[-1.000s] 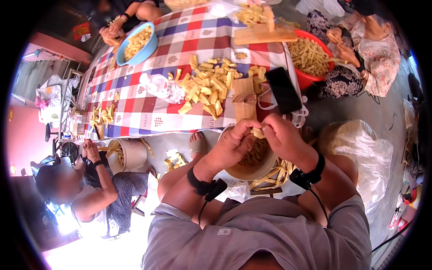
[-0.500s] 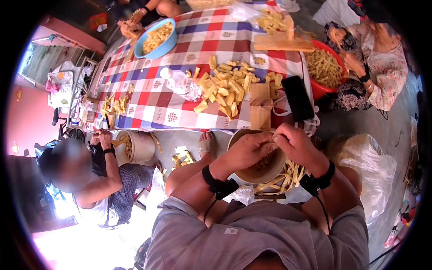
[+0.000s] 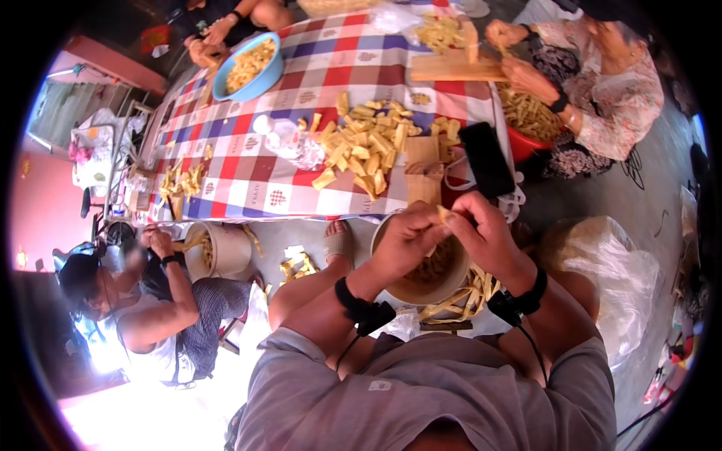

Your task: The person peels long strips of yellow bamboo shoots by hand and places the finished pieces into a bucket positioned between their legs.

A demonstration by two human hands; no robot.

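Both hands meet above a pale round bucket between my knees. My left hand is closed in a pinch, and my right hand is pinched close against it. A small pale-yellow piece shows between the fingertips of both hands; its full shape is hidden. Down in the bucket lie yellowish pieces, partly covered by my hands. Beyond them, at the table's near edge, stands a small wooden block stand. A loose heap of thick yellow strips lies on the table to its left.
A checked cloth covers the table. On it are a clear bottle, black phone and blue basin. Long peeled strips lie beside my bucket, a plastic sack at right. Co-workers sit left, right and far left.
The whole view has shifted slightly. The yellow piece now shows between my fingertips, and my hands are a little further apart. The person at right has raised both hands over the red basin.
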